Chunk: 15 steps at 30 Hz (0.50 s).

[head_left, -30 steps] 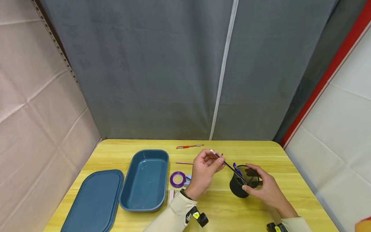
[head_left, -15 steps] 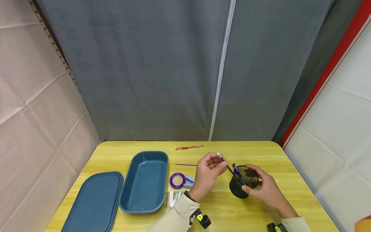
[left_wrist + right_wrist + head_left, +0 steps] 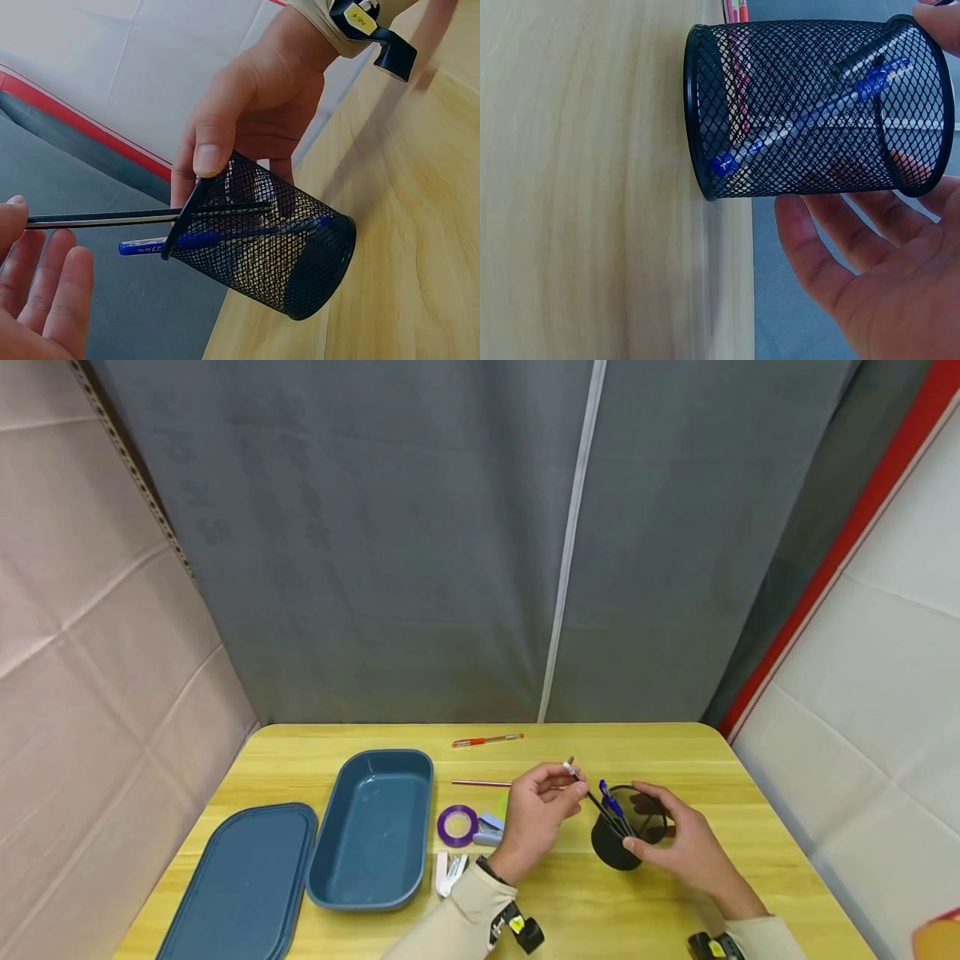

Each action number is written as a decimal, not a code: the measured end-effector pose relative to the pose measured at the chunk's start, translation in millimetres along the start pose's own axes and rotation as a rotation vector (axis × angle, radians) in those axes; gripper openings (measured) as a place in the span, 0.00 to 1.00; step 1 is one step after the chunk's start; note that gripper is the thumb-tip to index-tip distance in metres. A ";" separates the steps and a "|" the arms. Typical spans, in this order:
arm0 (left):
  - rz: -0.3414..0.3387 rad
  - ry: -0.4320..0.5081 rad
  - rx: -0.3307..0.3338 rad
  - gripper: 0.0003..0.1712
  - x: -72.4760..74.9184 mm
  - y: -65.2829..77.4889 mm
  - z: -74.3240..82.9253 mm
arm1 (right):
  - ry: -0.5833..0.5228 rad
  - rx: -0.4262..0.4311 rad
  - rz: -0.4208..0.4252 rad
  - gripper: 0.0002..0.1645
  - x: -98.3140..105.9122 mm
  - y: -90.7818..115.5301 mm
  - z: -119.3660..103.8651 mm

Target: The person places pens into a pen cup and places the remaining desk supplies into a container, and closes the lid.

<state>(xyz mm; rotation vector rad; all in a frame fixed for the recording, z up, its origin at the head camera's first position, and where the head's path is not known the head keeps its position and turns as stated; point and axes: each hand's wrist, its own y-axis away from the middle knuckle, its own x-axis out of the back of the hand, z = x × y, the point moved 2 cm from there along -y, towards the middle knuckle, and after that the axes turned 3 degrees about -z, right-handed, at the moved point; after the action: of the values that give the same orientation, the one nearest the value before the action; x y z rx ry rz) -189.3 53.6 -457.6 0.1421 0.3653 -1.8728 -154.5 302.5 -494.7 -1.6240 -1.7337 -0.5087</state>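
My right hand (image 3: pixel 686 839) grips a black mesh pen holder (image 3: pixel 613 853) near its rim, thumb at the near side and fingers round the far side. The holder tilts, its mouth towards my left hand, its base close to the table in the left wrist view. My left hand (image 3: pixel 536 818) pinches a thin black pencil (image 3: pixel 105 219) with a white end, near that end. The pencil's other end is inside the holder, seen through the mesh. A blue pen (image 3: pixel 141 246) leans in the holder with its top poking past the rim.
Left of my hands stand a blue-grey tray (image 3: pixel 315 868) and its flat lid (image 3: pixel 240 877). Purple tape (image 3: pixel 442 828), a light blue stapler-like item (image 3: pixel 489 837) and a pink-and-white item (image 3: pixel 441 872) lie between. A red pen (image 3: pixel 480 741) and a dark red pencil (image 3: pixel 480 783) lie farther back.
My left hand has moved slightly right and down, and the pencil reaches farther into the holder. My right hand and the pen holder have stayed nearly still.
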 end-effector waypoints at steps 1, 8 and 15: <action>0.000 0.002 0.004 0.13 0.0 0.2 -0.6 | -0.002 -0.001 -0.002 0.48 0.1 0.1 -0.3; -0.004 0.006 0.031 0.14 -0.7 1.5 -3.7 | -0.017 -0.003 0.000 0.47 -0.6 0.6 1.4; -0.010 -0.002 0.053 0.15 1.4 2.9 -4.6 | -0.007 0.000 0.004 0.48 -1.0 -0.8 1.7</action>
<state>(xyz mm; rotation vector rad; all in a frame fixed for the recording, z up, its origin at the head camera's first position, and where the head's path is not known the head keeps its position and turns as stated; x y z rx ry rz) -187.4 53.0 -462.9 0.1746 0.3153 -1.8936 -155.7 302.8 -496.5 -1.6312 -1.7352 -0.5011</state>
